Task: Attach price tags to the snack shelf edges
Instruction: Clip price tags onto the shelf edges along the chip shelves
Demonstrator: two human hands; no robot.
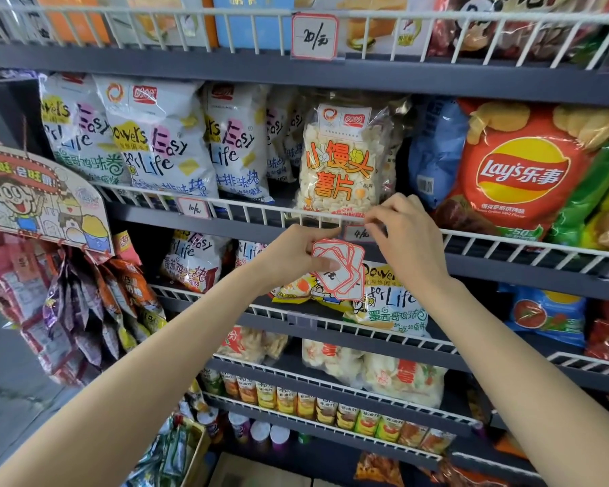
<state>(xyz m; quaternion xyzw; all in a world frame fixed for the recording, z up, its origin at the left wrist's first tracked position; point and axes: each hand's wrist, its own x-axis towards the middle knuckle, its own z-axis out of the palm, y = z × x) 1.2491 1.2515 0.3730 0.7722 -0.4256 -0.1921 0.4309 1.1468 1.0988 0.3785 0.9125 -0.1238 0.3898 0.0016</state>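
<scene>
My left hand (296,254) grips a fanned stack of white price tags with red borders (341,272), thumb pressed on top. My right hand (405,237) pinches a small price tag (357,234) against the white wire rail of the middle snack shelf (261,209), just below a clear bag of orange-lettered crisps (341,163). Another tag (194,207) hangs on the same rail to the left. A larger tag (315,36) hangs on the top shelf rail.
White snack bags (155,142) fill the middle shelf's left side; a red Lay's bag (521,166) stands to the right. Lower shelves hold more bags and small cans (331,409). A cardboard cartoon display with hanging packets (39,202) juts out at left.
</scene>
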